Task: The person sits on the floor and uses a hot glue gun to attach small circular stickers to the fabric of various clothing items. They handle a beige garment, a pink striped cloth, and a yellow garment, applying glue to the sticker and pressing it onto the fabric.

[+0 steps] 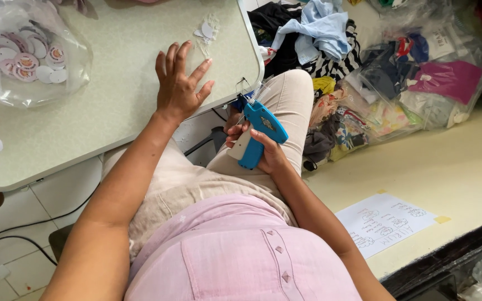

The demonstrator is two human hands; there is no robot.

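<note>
Right hand (263, 150) grips tagging gun (260, 131); bag (29, 56) holds tags (29, 58)

right hand (263, 153) gripping blue tagging gun (260, 131)

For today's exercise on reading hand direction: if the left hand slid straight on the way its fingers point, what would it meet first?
Probably the small pile of white paper tags on the table. The left hand points up and slightly right toward it, though the line may pass just beside.
</note>
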